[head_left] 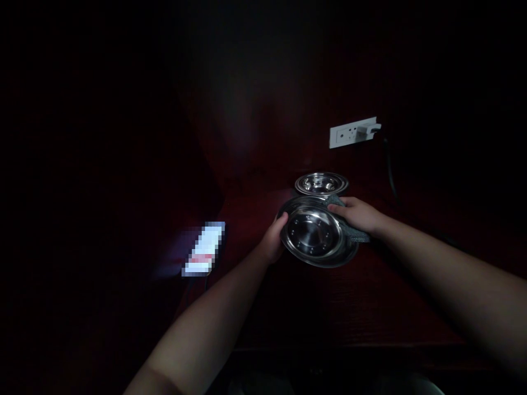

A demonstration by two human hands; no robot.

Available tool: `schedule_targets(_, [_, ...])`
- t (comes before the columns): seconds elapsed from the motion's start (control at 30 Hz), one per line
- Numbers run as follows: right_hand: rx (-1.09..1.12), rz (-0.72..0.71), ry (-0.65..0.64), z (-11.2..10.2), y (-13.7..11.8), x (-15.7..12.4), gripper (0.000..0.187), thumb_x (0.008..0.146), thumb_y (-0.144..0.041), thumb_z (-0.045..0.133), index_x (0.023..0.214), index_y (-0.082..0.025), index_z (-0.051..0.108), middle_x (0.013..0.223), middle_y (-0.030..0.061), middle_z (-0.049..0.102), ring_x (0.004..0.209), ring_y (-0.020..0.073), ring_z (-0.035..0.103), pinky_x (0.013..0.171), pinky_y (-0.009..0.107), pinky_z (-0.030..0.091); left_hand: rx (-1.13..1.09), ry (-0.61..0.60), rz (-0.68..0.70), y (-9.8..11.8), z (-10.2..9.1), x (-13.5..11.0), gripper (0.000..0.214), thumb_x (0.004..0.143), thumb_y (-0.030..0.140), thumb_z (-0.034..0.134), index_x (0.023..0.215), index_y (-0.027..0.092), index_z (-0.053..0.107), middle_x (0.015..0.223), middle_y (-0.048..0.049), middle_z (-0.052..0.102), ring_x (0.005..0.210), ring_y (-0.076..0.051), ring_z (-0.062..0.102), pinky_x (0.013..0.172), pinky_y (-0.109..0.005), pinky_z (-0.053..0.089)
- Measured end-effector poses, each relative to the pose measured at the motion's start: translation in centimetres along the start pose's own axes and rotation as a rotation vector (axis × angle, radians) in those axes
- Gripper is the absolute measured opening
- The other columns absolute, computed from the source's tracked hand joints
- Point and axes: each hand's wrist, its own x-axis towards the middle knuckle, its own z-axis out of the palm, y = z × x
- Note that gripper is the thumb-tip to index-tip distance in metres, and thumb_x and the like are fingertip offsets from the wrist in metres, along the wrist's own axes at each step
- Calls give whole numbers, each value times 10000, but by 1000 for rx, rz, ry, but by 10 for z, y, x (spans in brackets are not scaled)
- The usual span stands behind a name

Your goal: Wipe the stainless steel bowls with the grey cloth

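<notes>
A shiny steel plate [313, 235] is held tilted above a dark reddish table. My left hand [273, 240] grips its left rim, fingers curled over the edge. My right hand [357, 214] presses a grey cloth [354, 233] against the plate's right rim; the cloth hangs down under the hand. Just behind the plate a second steel dish [321, 183] rests on the table.
A lit phone screen [205, 249] lies on the table to the left with a cable at its near end. A white wall socket [349, 133] with a plug and a dark cord [390, 170] is at the back right. The room is very dark.
</notes>
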Motion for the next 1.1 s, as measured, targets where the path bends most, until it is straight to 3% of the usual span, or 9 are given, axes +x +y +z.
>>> schedule_targets(0.2, [160, 42, 78, 6, 0, 0, 194, 890, -315, 527, 825, -187, 658, 741, 48, 714, 604, 165, 632, 600, 288, 501, -8, 60, -3, -6, -6, 3, 608, 808, 423, 668, 1364, 247, 498, 1372, -100, 581, 1249, -325, 551, 1019, -489, 447])
schedule_targets(0.77, [49, 21, 29, 3, 3, 2, 229, 879, -378, 533, 832, -193, 659, 779, 58, 729, 665, 195, 665, 686, 330, 524, 29, 50, -64, -4, -7, 3, 561, 809, 452, 646, 1306, 209, 557, 1294, -120, 634, 1176, -343, 598, 973, -512, 481])
schedule_targets(1.1, [-22, -10, 45, 3, -3, -2, 225, 851, -359, 537, 819, -175, 662, 775, 58, 725, 650, 183, 645, 701, 329, 518, 7, 25, -11, -3, -2, 1, 479, 826, 407, 640, 1249, 185, 605, 1304, -100, 635, 1256, -311, 549, 1069, -452, 419])
